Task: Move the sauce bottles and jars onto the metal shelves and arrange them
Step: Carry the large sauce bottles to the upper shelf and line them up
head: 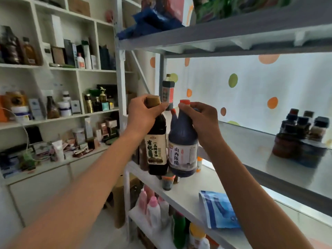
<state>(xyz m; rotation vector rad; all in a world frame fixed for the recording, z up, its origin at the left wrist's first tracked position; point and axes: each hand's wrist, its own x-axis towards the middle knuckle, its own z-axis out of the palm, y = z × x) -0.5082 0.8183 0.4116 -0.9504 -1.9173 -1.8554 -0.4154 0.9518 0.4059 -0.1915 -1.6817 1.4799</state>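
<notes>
The left hand (143,114) grips the neck of a dark soy sauce bottle (157,146) with a brown cap, and the right hand (203,121) grips the neck of a red-capped vinegar bottle (182,150); both are held up side by side, touching, in front of the metal shelves (251,148). On the middle shelf a tall dark bottle (168,91) stands far back left, and a cluster of small jars (300,130) sits at the right. A dotted white wall (251,90) backs the rack; white cubby shelving (77,69) crowded with boxes fills the left
</notes>
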